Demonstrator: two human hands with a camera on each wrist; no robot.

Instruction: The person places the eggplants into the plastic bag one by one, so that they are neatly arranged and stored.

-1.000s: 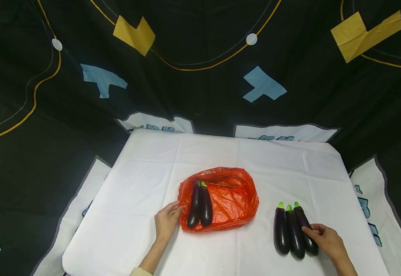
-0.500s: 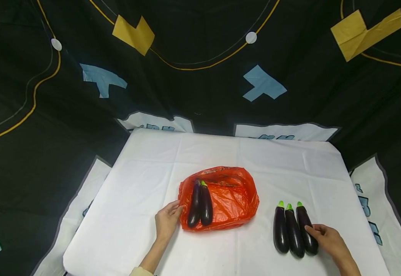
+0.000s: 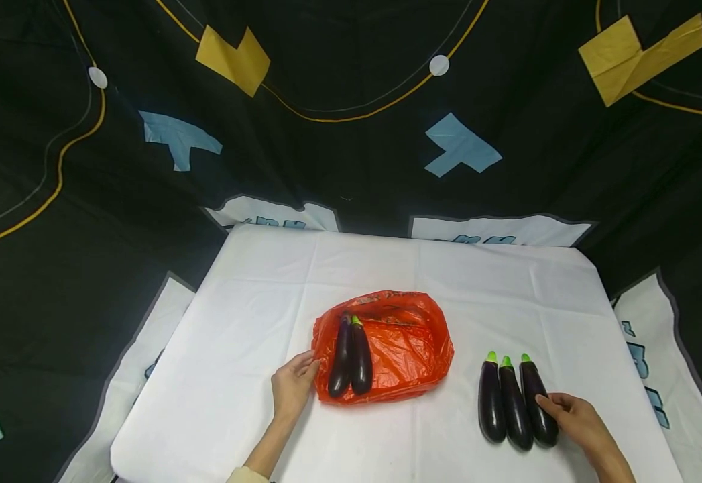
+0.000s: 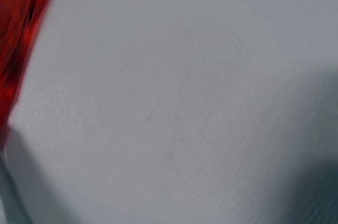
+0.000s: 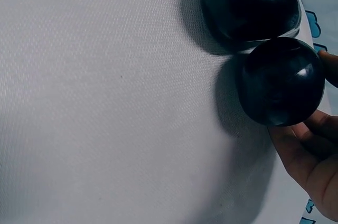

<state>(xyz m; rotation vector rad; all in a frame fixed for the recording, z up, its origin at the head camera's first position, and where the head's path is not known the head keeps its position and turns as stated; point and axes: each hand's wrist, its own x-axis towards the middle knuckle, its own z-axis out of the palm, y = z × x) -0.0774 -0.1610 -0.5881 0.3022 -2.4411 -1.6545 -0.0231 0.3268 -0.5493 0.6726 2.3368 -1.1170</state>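
Observation:
A red plastic bag (image 3: 407,362) lies open-mouthed at the middle of the table. Two eggplants (image 3: 361,362) rest side by side in its left part. My left hand (image 3: 293,386) pinches the bag's left rim between thumb and fingers; only the bag's red edge (image 4: 21,28) shows in the left wrist view. To the right, three eggplants with green caps lie in a row: a left one (image 3: 492,406), a middle one (image 3: 513,406) and a right one (image 3: 534,386). My right hand (image 3: 576,419) grips the right eggplant, thumb on one side and fingers (image 5: 296,155) curled on the other.
A white cloth (image 3: 254,302) covers the table. Black fabric (image 3: 338,161) with yellow and blue patches hangs behind and around it. Bare tablecloth separates the bag from the row of eggplants.
The right eggplant's green tip has swung slightly to the right, away from the middle one, with my right hand on it. My left hand and the bag have stayed in place.

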